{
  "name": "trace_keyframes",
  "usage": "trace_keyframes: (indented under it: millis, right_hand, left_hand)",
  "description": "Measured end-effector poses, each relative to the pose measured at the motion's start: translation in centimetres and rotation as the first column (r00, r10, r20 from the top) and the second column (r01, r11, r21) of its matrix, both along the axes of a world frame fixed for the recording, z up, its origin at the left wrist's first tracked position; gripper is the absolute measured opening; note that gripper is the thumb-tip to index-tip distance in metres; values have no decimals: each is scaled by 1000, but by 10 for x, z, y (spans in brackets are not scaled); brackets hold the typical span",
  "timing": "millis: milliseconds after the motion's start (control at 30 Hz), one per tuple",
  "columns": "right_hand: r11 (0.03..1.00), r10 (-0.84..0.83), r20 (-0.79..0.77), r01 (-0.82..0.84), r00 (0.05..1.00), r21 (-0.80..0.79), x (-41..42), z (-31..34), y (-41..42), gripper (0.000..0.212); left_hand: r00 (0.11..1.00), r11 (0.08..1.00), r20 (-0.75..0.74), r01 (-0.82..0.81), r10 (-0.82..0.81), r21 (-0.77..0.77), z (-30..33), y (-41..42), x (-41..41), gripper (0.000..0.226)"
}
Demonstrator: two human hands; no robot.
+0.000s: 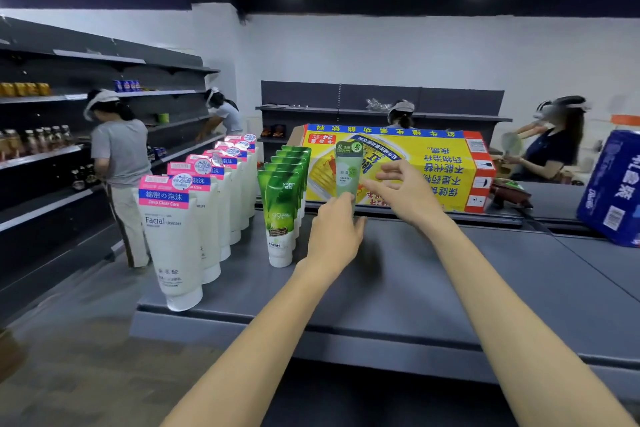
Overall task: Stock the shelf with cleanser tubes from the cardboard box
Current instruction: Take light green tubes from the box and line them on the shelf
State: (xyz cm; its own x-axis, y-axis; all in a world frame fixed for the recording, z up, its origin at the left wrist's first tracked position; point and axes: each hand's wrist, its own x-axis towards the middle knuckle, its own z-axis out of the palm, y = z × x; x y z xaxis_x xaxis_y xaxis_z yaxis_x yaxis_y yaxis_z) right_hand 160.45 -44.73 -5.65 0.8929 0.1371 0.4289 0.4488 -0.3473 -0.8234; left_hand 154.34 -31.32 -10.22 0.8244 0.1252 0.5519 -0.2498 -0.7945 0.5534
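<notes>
Done: white tubes [180, 236] and green tubes [282, 204] standing in rows on the shelf [433, 288].
Hands: left hand [334, 236] gripping a pale green tube [348, 172] upright; right hand [403, 192] hovering loosely open beside it.
Left: starting a third row; cardboard box [443, 166] contents hidden.

Both forearms are bare, with no sleeves, down to the left hand [334, 236] and right hand [403, 191].

Pale green tube [348, 170] in left hand [334, 236]
</notes>
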Motion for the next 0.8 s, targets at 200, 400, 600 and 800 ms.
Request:
trace_keyframes:
  millis: [200, 400, 600, 800]
  right_hand:
    - [996, 47, 7, -46, 999, -75, -43, -7, -3, 44]
    - [997, 73, -15, -73, 997, -26, -93, -7, -2, 39]
    - [992, 125, -33, -124, 992, 38, -198, -42, -11, 25]
    - [992, 123, -175, -115, 977, 57, -271, -121, -30, 19]
  left_hand:
    - [998, 998, 14, 56, -55, -28, -7, 2, -27, 33]
    - [994, 985, 40, 103, -98, -139, -10, 9, -72, 27]
    - [979, 945, 65, 205, -195, -255, -53, 8, -178, 13]
    - [940, 910, -160, 235, -302, -341, -144, -1, -233, 15]
